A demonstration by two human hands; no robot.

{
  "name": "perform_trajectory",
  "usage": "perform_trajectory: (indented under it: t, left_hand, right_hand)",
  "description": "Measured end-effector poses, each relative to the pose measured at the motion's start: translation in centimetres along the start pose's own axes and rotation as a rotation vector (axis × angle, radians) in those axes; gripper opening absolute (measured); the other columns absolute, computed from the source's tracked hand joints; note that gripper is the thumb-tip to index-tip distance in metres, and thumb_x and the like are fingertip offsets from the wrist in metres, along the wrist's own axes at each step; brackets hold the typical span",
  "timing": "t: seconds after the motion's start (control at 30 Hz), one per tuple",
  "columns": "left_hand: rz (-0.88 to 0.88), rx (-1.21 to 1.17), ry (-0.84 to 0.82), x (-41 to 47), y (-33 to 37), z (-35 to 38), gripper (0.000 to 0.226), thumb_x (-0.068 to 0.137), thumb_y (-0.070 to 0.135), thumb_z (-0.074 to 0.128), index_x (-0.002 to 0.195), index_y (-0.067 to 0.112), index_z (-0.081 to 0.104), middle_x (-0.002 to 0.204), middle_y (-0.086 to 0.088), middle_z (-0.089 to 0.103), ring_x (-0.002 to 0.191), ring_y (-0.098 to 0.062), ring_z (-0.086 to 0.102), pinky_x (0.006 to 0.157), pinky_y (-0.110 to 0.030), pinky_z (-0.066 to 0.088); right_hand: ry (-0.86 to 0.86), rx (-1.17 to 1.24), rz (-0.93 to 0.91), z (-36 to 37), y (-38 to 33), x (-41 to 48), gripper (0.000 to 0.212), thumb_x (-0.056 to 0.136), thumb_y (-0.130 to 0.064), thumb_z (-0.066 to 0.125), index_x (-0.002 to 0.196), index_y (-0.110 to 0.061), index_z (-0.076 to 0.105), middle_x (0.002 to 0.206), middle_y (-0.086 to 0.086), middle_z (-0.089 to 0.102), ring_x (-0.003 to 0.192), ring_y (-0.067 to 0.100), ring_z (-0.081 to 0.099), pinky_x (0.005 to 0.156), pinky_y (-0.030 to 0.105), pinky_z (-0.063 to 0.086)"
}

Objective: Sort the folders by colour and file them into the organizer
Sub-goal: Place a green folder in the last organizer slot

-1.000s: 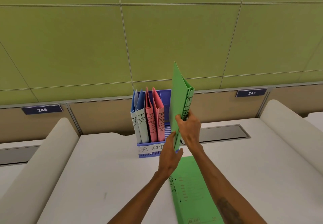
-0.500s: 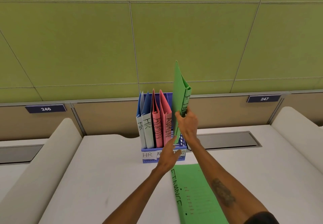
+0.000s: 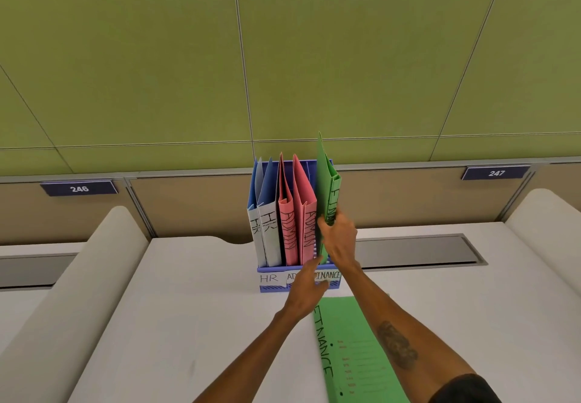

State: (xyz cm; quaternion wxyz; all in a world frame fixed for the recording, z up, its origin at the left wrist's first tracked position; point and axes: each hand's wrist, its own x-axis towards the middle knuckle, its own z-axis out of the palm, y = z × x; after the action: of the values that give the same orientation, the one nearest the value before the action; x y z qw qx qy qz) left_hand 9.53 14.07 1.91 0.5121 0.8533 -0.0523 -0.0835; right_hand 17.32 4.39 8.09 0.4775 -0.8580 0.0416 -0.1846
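Observation:
A blue organizer (image 3: 273,287) stands at the back of the white desk, its front labelled HR, ADMIN and FINANCE. Two blue folders (image 3: 267,214) fill its left slot and two pink folders (image 3: 298,214) its middle slot. A green folder (image 3: 327,188) stands upright in the right slot, with my right hand (image 3: 338,239) shut on its spine. My left hand (image 3: 306,289) touches the organizer's front and the green folder's bottom corner, covering part of the ADMIN label. A second green folder (image 3: 355,349) marked FINANCE lies flat on the desk under my right forearm.
The desk (image 3: 188,308) has a grey cable tray lid (image 3: 418,250) behind the organizer on the right. White rounded dividers (image 3: 72,292) flank both sides. A green panel wall (image 3: 283,56) rises behind, with plates 246 and 247.
The green folder in my right hand has come down from above the organizer into its right slot. My left hand moved forward to the organizer's front.

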Motion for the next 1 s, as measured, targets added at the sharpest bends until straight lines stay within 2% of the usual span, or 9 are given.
perform_trajectory:
  t: [0.13,0.27,0.4,0.63,0.73,0.83,0.97,1.0]
  left_hand:
    - [-0.002,0.023,-0.005,0.1,-1.1,0.2,0.059,0.095,0.013,0.058,0.149,0.019,0.035,0.153,-0.001,0.039,0.135,-0.019,0.045,0.109,-0.031,0.042]
    - [-0.028,0.046,-0.016,0.0,-2.2,0.4,0.06,0.095,0.017,0.058,0.15,0.019,0.033,0.154,0.001,0.037,0.135,-0.018,0.044,0.112,-0.035,0.04]
    - [-0.049,0.041,-0.03,-0.2,-3.2,0.8,0.061,0.095,0.017,0.059,0.15,0.022,0.033,0.154,0.002,0.036,0.13,-0.014,0.048,0.107,-0.03,0.043]
    - [-0.09,0.027,-0.011,-0.7,-4.3,1.1,0.06,0.094,0.016,0.059,0.149,0.021,0.035,0.153,0.002,0.037,0.126,-0.016,0.051,0.099,-0.031,0.049]
    - [-0.111,0.018,-0.003,-1.2,-4.5,1.3,0.06,0.095,0.017,0.059,0.149,0.021,0.034,0.154,0.002,0.034,0.128,-0.019,0.05,0.097,-0.029,0.048]
    - [-0.125,0.021,0.01,-2.2,-4.8,1.8,0.061,0.094,0.018,0.06,0.149,0.021,0.034,0.154,0.002,0.036,0.13,-0.021,0.049,0.103,-0.034,0.048]
    - [-0.197,0.04,0.008,-3.9,-5.5,2.8,0.066,0.093,0.021,0.062,0.151,0.019,0.031,0.154,0.0,0.037,0.133,-0.022,0.048,0.106,-0.038,0.046]
    - [-0.22,0.047,0.002,-4.4,-5.7,3.1,0.065,0.092,0.022,0.062,0.15,0.019,0.032,0.153,0.0,0.038,0.131,-0.021,0.049,0.105,-0.037,0.046]
  right_hand:
    - [-0.053,-0.044,0.042,0.7,1.3,-0.3,0.034,0.097,-0.032,0.057,0.125,-0.013,0.058,0.103,0.007,0.073,0.087,0.022,0.071,0.085,0.042,0.06]
    - [-0.101,-0.068,0.08,1.4,2.2,-0.6,0.036,0.098,-0.033,0.055,0.129,-0.013,0.053,0.107,0.008,0.072,0.092,0.025,0.071,0.086,0.041,0.059]
    - [-0.12,-0.102,0.104,1.9,2.8,-1.1,0.036,0.098,-0.03,0.055,0.129,-0.012,0.051,0.107,0.009,0.072,0.094,0.028,0.07,0.086,0.04,0.059]
    - [-0.175,-0.113,0.089,1.9,2.8,-2.3,0.047,0.096,-0.03,0.055,0.14,-0.02,0.042,0.116,0.006,0.069,0.101,0.028,0.068,0.091,0.045,0.057]
    - [-0.195,-0.107,0.056,1.6,2.9,-3.4,0.054,0.096,-0.027,0.056,0.145,-0.023,0.036,0.119,0.003,0.067,0.102,0.023,0.067,0.089,0.041,0.056]
    - [-0.218,-0.097,0.101,0.9,3.5,-4.6,0.066,0.096,-0.026,0.055,0.154,-0.025,0.024,0.128,0.001,0.063,0.104,0.02,0.066,0.089,0.04,0.058]
    - [-0.173,-0.11,0.087,-0.8,5.1,-7.3,0.063,0.099,-0.025,0.053,0.154,-0.023,0.024,0.136,0.001,0.059,0.099,0.006,0.059,0.08,0.022,0.051]
    - [-0.161,-0.108,0.102,-1.4,5.7,-8.2,0.061,0.099,-0.025,0.052,0.154,-0.023,0.025,0.139,0.001,0.057,0.101,0.006,0.058,0.081,0.021,0.051]
